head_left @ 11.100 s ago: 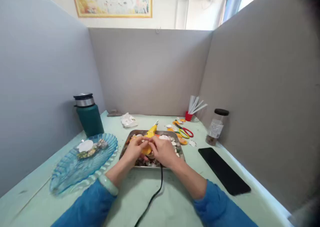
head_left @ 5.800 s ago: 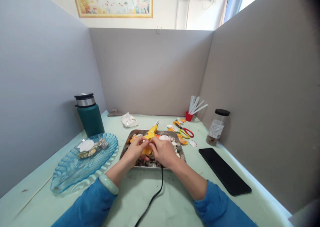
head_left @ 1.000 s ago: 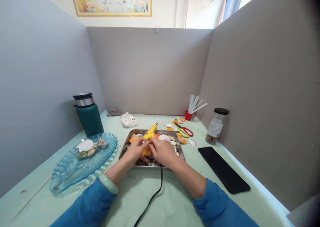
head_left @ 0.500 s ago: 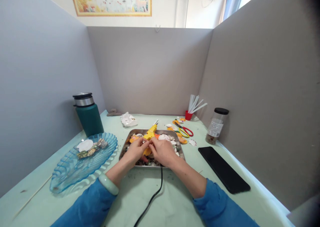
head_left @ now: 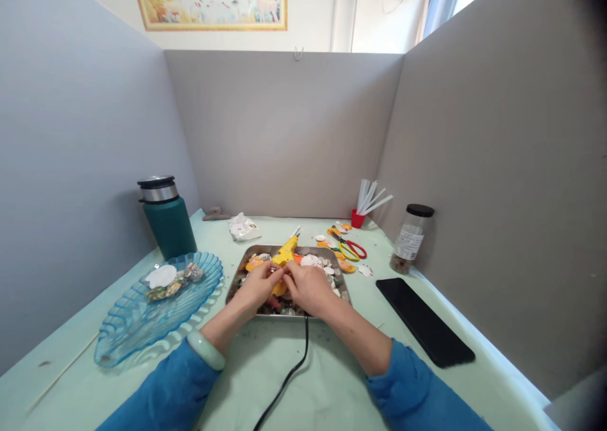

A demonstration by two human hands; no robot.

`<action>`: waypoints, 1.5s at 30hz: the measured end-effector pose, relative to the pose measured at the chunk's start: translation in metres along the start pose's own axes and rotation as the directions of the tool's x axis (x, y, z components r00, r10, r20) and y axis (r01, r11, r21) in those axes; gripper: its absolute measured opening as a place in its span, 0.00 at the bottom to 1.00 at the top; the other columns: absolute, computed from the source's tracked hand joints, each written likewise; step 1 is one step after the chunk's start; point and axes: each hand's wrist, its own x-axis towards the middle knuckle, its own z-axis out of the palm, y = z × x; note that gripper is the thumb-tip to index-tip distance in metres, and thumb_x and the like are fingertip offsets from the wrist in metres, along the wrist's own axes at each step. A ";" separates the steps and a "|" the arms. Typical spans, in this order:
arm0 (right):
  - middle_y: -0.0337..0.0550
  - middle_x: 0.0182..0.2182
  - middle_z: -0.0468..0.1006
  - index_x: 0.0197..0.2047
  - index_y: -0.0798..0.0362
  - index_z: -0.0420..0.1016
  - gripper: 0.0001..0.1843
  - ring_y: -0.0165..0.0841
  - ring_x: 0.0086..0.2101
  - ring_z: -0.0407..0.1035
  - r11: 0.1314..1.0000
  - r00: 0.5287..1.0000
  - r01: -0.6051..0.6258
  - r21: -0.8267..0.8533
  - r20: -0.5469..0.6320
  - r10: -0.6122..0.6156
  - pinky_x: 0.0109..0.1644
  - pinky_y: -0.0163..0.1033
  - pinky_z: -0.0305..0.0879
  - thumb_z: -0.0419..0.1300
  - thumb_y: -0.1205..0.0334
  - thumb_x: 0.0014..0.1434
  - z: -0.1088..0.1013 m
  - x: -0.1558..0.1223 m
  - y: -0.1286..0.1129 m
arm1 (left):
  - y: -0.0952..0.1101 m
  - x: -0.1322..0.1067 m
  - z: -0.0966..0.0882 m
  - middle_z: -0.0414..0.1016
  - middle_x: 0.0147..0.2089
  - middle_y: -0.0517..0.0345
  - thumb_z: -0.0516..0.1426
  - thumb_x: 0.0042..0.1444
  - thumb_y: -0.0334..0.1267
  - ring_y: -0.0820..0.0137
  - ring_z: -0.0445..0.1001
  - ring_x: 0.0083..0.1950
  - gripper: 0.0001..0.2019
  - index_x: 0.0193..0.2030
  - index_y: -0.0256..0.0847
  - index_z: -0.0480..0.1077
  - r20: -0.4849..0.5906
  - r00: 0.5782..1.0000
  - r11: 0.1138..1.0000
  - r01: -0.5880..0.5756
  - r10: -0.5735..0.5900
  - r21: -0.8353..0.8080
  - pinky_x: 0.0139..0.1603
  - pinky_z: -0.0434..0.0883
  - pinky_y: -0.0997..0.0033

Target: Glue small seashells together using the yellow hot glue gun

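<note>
Over the metal tray [head_left: 348, 292], my left hand [head_left: 258, 285] and my right hand [head_left: 310, 285] meet at the fingertips. Both are closed in a pinch; whatever small thing they hold between them is hidden by the fingers. Just beneath and beyond them, a yellow glue gun [head_left: 286, 251] lies across the tray with its tip pointing away from me. Its black cord [head_left: 294, 369] runs over the near rim toward me. White shells [head_left: 312, 261] and orange pieces [head_left: 254, 264] fill the tray around the hands.
On the left are a blue shell-shaped dish [head_left: 137, 320] holding a shell-covered piece [head_left: 173, 285], and a green bottle [head_left: 169, 225]. Scissors [head_left: 351, 249], a red cup [head_left: 358, 218] of glue sticks, a jar [head_left: 410, 241] and a black phone [head_left: 422, 320] are on the right. Grey panels [head_left: 284, 134] enclose the table.
</note>
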 end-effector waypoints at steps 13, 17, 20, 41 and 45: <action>0.47 0.38 0.82 0.46 0.52 0.73 0.15 0.38 0.39 0.75 1.000 1.000 0.011 0.007 -0.015 -0.011 0.38 0.36 0.58 0.47 0.58 0.68 0.003 0.000 0.001 | -0.002 0.001 0.000 0.68 0.31 0.60 0.63 0.50 0.50 0.74 0.68 0.22 0.18 0.36 0.37 0.68 0.005 1.000 1.000 -0.004 0.004 0.030 0.15 0.71 0.74; 0.47 0.39 0.81 0.47 0.52 0.73 0.15 0.38 0.39 0.75 1.000 1.000 0.006 0.003 -0.005 -0.006 0.38 0.36 0.58 0.47 0.58 0.69 0.002 0.001 0.001 | -0.003 0.002 -0.001 0.69 0.31 0.60 0.63 0.51 0.51 0.75 0.69 0.21 0.18 0.36 0.37 0.68 0.010 1.000 0.999 -0.002 0.002 0.041 0.14 0.71 0.74; 0.48 0.39 0.81 0.47 0.52 0.72 0.15 0.38 0.39 0.75 1.000 1.000 0.006 0.000 -0.002 -0.006 0.39 0.37 0.58 0.47 0.57 0.69 0.003 0.001 0.002 | -0.004 0.002 -0.001 0.69 0.31 0.60 0.62 0.50 0.52 0.75 0.69 0.21 0.19 0.37 0.37 0.68 0.017 1.000 0.999 -0.011 0.010 0.044 0.15 0.71 0.74; 0.47 0.39 0.82 0.47 0.51 0.72 0.15 0.38 0.39 0.75 1.000 1.000 0.008 0.000 -0.007 -0.008 0.38 0.37 0.57 0.46 0.56 0.69 0.004 0.001 0.002 | 0.002 -0.002 0.001 0.69 0.31 0.59 0.62 0.52 0.46 0.74 0.69 0.20 0.14 0.36 0.37 0.69 -0.022 1.000 1.000 0.018 -0.018 0.006 0.14 0.69 0.74; 0.46 0.37 0.82 0.46 0.51 0.72 0.16 0.38 0.38 0.76 1.000 0.999 0.008 -0.007 -0.034 -0.009 0.37 0.37 0.56 0.46 0.55 0.70 0.006 0.001 0.002 | 0.004 -0.002 0.001 0.69 0.31 0.59 0.61 0.54 0.43 0.73 0.69 0.19 0.10 0.36 0.38 0.69 -0.049 0.998 0.999 0.046 -0.048 -0.024 0.13 0.68 0.73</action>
